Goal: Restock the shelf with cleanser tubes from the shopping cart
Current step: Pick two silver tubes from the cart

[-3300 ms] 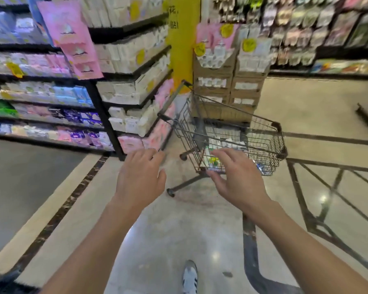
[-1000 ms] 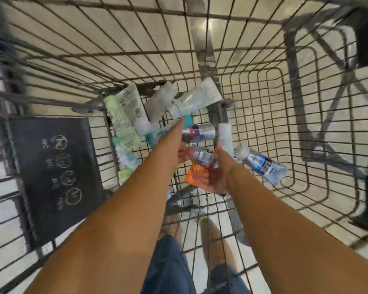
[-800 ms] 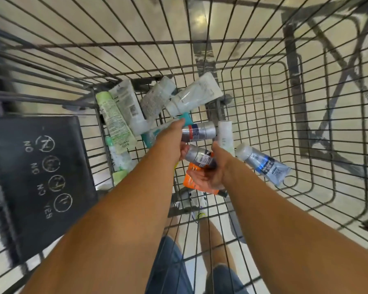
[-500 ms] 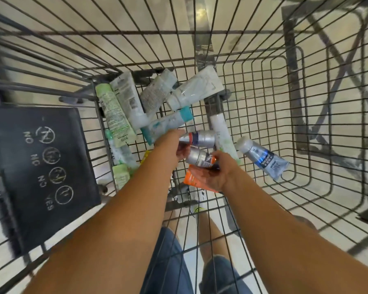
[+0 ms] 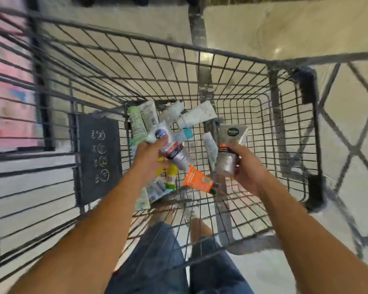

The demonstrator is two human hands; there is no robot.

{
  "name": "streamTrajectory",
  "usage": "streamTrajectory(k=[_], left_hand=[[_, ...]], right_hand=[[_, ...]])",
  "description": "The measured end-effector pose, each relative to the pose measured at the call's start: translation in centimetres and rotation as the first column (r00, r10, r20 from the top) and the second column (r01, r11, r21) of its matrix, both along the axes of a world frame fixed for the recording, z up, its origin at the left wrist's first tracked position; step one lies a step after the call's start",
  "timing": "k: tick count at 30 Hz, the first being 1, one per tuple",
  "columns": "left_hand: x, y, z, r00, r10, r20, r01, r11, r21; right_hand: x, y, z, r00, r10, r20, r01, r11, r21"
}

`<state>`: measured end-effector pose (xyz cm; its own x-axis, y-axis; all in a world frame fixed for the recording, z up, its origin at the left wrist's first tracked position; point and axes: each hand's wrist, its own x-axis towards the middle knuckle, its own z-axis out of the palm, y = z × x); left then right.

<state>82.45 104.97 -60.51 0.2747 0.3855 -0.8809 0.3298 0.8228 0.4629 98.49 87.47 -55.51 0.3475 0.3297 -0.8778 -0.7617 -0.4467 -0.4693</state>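
Pickup step: left hand (image 5: 151, 154) grips a silver tube (image 5: 177, 156), right hand (image 5: 245, 168) grips another tube (image 5: 228, 154) above the cart (image 5: 200, 48). Next I'd lift clear and turn toward the shelf.

black placard (image 5: 98, 158) on cart: circled symbols, lettering blurred | tube labels: too blurred to read

Bare forearms, blue denim shorts (image 5: 157, 257)

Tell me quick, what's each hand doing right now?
Left hand: gripping a silver tube with a red band.
Right hand: gripping a grey tube.
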Motion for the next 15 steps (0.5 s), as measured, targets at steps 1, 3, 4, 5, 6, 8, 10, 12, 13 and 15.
streamTrajectory(k=[1,3,4,5,6,8,10,12,13,15], left_hand=[[0.0,0.6,1.9,0.998,0.032,0.049,-0.032,0.999,0.005],[-0.1,1.4,5.5,0.990,0.087,0.110,-0.089,0.996,0.010],[-0.4,1.8,7.3,0.988,0.094,0.126,-0.097,0.995,0.014],[-0.7,2.0,9.2,0.985,0.084,0.153,-0.088,0.996,0.019],[-1.2,2.1,10.9,0.981,0.052,0.189,-0.059,0.998,0.033],[-2.4,2.1,14.5,0.963,-0.014,0.268,-0.006,0.997,0.075],[-3.9,1.7,18.0,0.946,-0.065,0.317,0.018,0.989,0.148],[-5.7,1.0,21.8,0.947,-0.085,0.311,0.002,0.966,0.257],[-6.7,0.6,23.6,0.949,-0.069,0.306,-0.029,0.952,0.304],[-8.9,-0.5,26.9,0.955,-0.002,0.296,-0.118,0.916,0.384]], right_hand=[[0.2,0.6,1.6,0.999,0.040,0.022,-0.041,0.999,0.028],[0.2,1.8,5.0,0.994,0.096,0.055,-0.102,0.990,0.102],[0.1,2.5,6.7,0.988,0.138,0.073,-0.147,0.977,0.152],[-0.2,3.0,8.2,0.978,0.183,0.102,-0.199,0.962,0.186],[-0.5,3.6,10.0,0.966,0.223,0.132,-0.247,0.944,0.217],[-1.2,4.5,12.9,0.946,0.271,0.177,-0.310,0.916,0.254],[-1.9,5.4,15.4,0.922,0.324,0.210,-0.376,0.881,0.289],[-2.6,6.2,18.0,0.888,0.382,0.256,-0.452,0.828,0.333],[-3.0,6.6,19.3,0.869,0.406,0.282,-0.488,0.798,0.355],[-4.0,7.4,21.9,0.832,0.444,0.333,-0.551,0.729,0.406]])
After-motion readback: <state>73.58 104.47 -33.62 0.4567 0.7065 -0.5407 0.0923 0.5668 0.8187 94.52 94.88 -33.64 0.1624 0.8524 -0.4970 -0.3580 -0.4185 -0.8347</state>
